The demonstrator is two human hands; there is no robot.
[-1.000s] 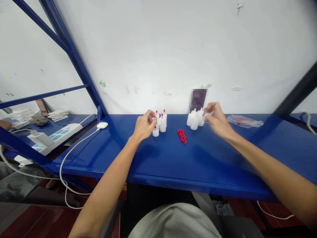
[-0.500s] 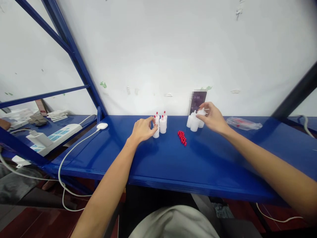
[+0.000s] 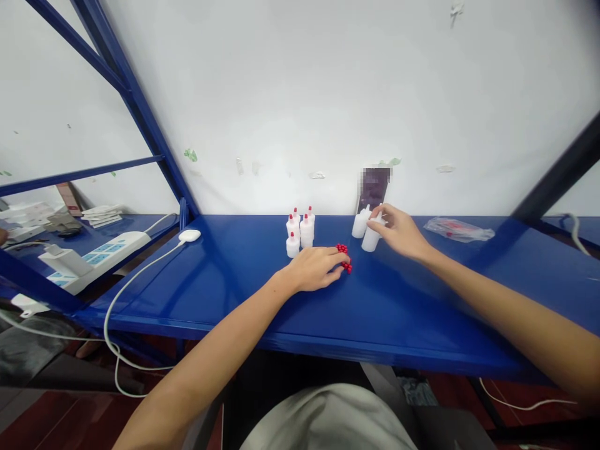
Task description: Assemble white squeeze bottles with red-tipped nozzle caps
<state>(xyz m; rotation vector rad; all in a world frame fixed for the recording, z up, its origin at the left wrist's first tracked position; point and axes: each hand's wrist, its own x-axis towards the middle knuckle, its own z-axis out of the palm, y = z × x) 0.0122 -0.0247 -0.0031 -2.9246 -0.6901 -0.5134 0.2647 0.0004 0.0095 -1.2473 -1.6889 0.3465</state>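
My right hand (image 3: 399,232) pinches a white squeeze bottle (image 3: 370,240) near its top; the bottle has no red tip and leans slightly. Just behind it stand other uncapped white bottles (image 3: 359,225), partly covered. My left hand (image 3: 315,269) reaches over a cluster of small red caps (image 3: 342,249), its thumb and forefinger apart at the near end of the pile and touching or almost touching it. To the left, several white bottles with red caps (image 3: 307,232) stand upright in a close group, the nearest one just behind my left wrist.
A phone (image 3: 374,190) leans on the wall behind the uncapped bottles. At the right lies a clear plastic bag (image 3: 459,229) with something red inside. A white cable with a puck-shaped end (image 3: 189,235) and a power strip (image 3: 105,257) are at the left of the blue table (image 3: 398,319).
My left hand has left the capped bottles and moved right to the red caps. My right hand has drawn one uncapped bottle slightly forward, away from the others.
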